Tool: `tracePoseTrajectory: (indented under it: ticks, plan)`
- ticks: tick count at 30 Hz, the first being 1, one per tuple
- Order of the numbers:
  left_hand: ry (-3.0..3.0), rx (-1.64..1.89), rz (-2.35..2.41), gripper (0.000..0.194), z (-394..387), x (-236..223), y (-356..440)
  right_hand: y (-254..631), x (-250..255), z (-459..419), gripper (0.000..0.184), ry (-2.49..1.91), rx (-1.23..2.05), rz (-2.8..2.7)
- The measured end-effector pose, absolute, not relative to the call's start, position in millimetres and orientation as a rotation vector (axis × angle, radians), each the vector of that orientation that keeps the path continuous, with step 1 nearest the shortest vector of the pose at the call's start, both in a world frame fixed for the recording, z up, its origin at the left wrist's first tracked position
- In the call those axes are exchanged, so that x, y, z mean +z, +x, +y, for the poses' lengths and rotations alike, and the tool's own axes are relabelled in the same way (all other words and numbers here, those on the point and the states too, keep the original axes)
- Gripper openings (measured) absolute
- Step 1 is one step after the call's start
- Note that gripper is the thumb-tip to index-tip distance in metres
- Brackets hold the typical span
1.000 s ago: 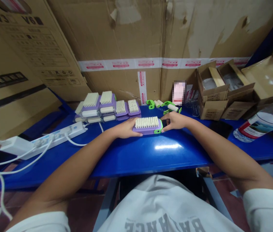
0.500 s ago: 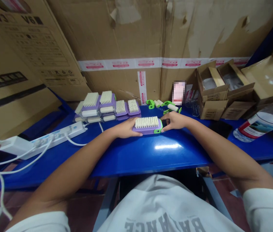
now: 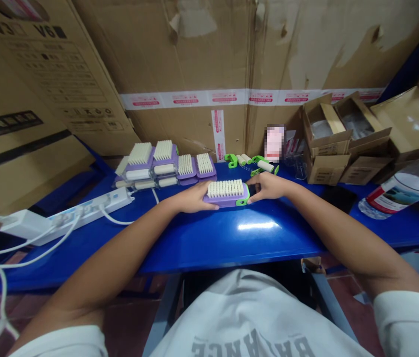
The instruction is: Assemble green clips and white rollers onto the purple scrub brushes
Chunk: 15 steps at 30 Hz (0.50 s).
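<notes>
A purple brush with white bristles and a green end piece [image 3: 227, 193] lies bristles-up on the blue table [image 3: 209, 238]. My left hand [image 3: 193, 197] wraps its left end, thumb along the front edge. At the green end, my right hand [image 3: 268, 186] has its fingers curled and pressed against the piece. Both hands grip the brush between them.
Several finished purple brushes [image 3: 165, 161] are stacked behind to the left. Loose green and white roller parts [image 3: 254, 163] lie behind my right hand. A white power strip with cables [image 3: 83, 210] sits left. Open small cartons [image 3: 336, 144] and a plastic bottle [image 3: 402, 191] stand right. Cardboard walls rise behind.
</notes>
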<state>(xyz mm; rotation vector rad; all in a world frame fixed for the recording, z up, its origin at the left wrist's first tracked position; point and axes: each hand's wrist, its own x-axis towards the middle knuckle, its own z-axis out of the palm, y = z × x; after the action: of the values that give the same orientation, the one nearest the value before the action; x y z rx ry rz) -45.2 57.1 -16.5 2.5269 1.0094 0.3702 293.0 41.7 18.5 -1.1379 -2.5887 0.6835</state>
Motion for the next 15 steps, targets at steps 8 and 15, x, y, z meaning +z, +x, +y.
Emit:
tracePoseTrajectory:
  ticks: [8,15]
  plan:
    - [2.511,0.379,0.999,0.094,56.6,-16.0,-44.8,292.5,18.0,42.0,0.055,-1.128,0.674,-2.597]
    - [2.535,0.371,0.992,0.097,57.3,-16.9,-45.3,291.5,18.6,41.7,0.056,-1.137,0.632,-2.600]
